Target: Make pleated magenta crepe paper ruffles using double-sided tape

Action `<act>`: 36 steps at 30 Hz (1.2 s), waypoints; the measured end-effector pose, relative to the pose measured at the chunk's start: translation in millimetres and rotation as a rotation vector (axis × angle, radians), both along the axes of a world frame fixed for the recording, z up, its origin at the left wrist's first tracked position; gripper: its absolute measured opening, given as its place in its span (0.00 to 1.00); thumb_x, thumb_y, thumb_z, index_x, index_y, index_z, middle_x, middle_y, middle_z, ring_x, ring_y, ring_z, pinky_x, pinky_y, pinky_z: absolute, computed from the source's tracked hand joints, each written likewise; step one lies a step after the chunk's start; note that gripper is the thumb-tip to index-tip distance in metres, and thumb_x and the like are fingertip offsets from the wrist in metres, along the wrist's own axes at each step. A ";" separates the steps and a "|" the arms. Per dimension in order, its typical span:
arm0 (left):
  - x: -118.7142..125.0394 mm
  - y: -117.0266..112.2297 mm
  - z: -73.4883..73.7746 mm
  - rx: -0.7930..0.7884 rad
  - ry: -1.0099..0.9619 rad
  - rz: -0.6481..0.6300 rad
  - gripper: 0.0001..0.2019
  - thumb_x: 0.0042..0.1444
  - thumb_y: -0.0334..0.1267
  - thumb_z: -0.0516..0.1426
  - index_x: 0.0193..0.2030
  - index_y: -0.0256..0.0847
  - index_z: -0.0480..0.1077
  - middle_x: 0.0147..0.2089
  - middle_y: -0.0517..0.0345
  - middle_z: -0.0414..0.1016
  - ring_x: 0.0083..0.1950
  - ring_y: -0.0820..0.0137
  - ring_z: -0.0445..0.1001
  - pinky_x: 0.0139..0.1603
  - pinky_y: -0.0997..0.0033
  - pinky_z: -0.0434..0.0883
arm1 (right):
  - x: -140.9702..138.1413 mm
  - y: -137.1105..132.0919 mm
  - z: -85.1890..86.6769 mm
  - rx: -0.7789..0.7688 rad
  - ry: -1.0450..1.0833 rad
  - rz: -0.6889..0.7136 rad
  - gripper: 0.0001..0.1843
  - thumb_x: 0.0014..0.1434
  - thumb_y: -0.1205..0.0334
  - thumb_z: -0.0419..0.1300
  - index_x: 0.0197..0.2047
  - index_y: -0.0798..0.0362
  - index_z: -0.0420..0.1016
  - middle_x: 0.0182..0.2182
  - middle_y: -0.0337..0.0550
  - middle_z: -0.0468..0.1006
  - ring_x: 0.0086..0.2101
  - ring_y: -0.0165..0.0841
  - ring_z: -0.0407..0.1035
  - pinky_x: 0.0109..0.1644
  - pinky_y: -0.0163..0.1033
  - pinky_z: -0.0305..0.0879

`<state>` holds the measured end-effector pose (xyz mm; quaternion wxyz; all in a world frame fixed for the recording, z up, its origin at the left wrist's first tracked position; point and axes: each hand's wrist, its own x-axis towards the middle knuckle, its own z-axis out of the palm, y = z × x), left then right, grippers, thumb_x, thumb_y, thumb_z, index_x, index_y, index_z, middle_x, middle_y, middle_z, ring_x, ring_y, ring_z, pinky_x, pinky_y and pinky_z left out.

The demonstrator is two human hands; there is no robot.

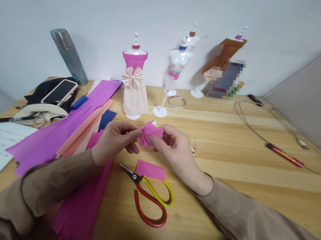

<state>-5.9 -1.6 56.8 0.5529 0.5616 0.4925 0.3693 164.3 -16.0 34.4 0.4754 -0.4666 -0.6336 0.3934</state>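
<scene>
Both hands (116, 139) (174, 145) pinch pink paper (149, 132); scissors (147, 194) below.

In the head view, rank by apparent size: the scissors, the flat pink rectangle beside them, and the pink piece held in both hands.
1. scissors
2. flat pink rectangle and held pink piece: too alike to rank, and the held one is partly hidden.

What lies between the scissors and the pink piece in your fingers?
Head view: a flat pink rectangle beside the scissors, below the held pink piece.
</scene>
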 end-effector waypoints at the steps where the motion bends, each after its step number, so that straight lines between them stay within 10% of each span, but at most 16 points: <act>1: 0.1 -0.6 0.2 0.011 0.016 0.001 0.14 0.51 0.45 0.62 0.26 0.34 0.71 0.18 0.58 0.74 0.18 0.74 0.73 0.20 0.80 0.70 | 0.8 0.8 -0.3 0.024 -0.026 -0.023 0.12 0.55 0.57 0.59 0.24 0.54 0.68 0.19 0.36 0.67 0.21 0.27 0.60 0.25 0.35 0.55; 36: -3.6 -3.3 -14.7 0.363 0.199 -0.014 0.10 0.55 0.42 0.60 0.31 0.36 0.76 0.15 0.64 0.67 0.15 0.79 0.66 0.16 0.82 0.60 | 2.0 -1.5 3.5 0.212 -0.217 -0.076 0.10 0.56 0.64 0.58 0.23 0.53 0.69 0.20 0.38 0.72 0.22 0.28 0.63 0.27 0.36 0.58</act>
